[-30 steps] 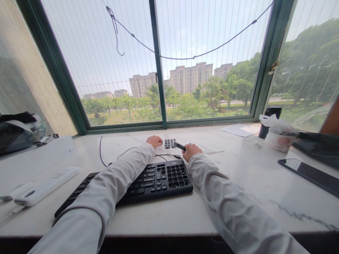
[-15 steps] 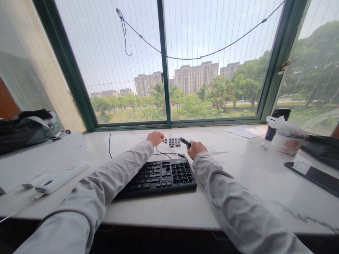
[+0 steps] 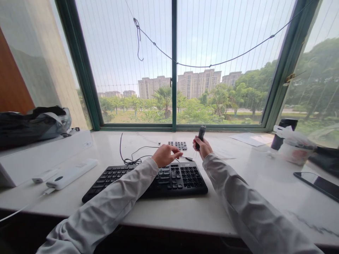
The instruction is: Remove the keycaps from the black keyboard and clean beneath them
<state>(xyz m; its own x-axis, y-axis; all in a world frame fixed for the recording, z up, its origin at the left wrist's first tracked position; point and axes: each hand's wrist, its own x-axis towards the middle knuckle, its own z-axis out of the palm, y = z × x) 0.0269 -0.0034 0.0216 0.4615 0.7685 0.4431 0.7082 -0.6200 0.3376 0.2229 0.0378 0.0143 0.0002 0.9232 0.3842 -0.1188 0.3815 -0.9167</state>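
A black keyboard (image 3: 111, 180) lies before me, its number pad (image 3: 191, 176) showing open key sockets without caps. Behind it, loose black keycaps (image 3: 181, 145) are laid in rows, with a single keycap (image 3: 159, 143) off to their left. My left hand (image 3: 166, 155) hovers above the keyboard's rear edge, thumb and forefinger pinched together; whatever they hold is too small to make out. My right hand (image 3: 203, 147) is closed around a small black handheld tool (image 3: 201, 132), its end pointing up. I cannot tell its exact kind.
The keyboard's cable (image 3: 132, 161) is coiled behind it, its plug (image 3: 189, 159) near the right hand. A white power bank (image 3: 71, 173) and a white box (image 3: 47, 155) are at left. A phone (image 3: 317, 184), a bagged tub (image 3: 298, 150) and paper (image 3: 250, 139) lie right.
My left hand has come back from beside the keycaps to over the keyboard. My right hand has raised the black tool and turned it upright. The view has shifted slightly left.
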